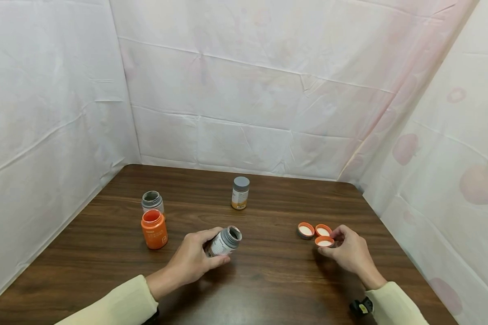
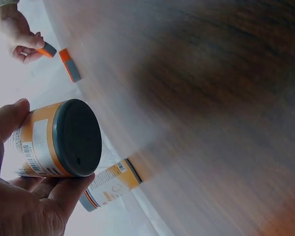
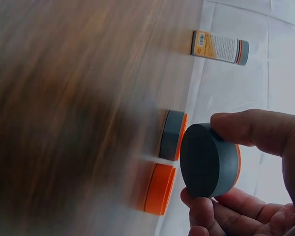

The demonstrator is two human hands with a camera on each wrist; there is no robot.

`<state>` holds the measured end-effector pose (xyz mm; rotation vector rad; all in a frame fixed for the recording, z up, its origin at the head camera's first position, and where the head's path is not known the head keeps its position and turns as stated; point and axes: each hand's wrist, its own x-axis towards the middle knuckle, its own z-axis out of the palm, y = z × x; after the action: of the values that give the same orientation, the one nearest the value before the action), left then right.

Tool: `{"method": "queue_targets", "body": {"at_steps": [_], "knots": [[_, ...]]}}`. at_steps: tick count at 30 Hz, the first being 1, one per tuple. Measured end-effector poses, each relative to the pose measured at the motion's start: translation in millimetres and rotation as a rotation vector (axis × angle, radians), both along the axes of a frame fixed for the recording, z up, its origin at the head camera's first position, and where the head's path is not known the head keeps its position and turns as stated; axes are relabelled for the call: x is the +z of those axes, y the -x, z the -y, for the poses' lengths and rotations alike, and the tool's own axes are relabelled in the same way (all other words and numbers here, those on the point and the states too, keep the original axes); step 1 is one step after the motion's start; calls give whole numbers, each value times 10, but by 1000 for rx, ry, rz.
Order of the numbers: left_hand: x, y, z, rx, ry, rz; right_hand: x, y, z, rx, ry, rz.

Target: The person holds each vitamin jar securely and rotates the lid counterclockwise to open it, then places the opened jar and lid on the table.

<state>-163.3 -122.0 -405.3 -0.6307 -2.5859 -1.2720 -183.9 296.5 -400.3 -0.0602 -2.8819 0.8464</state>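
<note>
My left hand (image 1: 191,257) grips an uncapped grey-necked bottle (image 1: 223,242), tilted with its mouth to the right and lifted off the table. Its dark base and orange-and-white label face the left wrist view. Between thumb and fingers, my right hand (image 1: 351,252) pinches a grey cap with an orange inner rim (image 3: 206,160), its white inside facing up. Right by it lie two more upturned caps, a grey one (image 1: 306,230) and an orange one (image 1: 323,230).
On the left of the brown table (image 1: 268,289) stand an open orange bottle (image 1: 154,231) and, behind it, an open grey bottle (image 1: 152,201). A capped bottle (image 1: 240,193) stands at the back middle. White sheeting (image 1: 244,90) surrounds the table's back and sides.
</note>
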Motion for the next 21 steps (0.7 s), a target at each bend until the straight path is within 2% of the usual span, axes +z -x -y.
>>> {"method": "queue_targets", "body": {"at_steps": [6, 14, 21], "knots": [[5, 2, 11, 7, -3, -1, -19, 14, -76, -6, -8, 21], [14, 22, 29, 35, -31, -36, -59, 40, -150, -20, -34, 49], [37, 50, 33, 111, -61, -26, -78, 55, -175, -28, -43, 70]]}}
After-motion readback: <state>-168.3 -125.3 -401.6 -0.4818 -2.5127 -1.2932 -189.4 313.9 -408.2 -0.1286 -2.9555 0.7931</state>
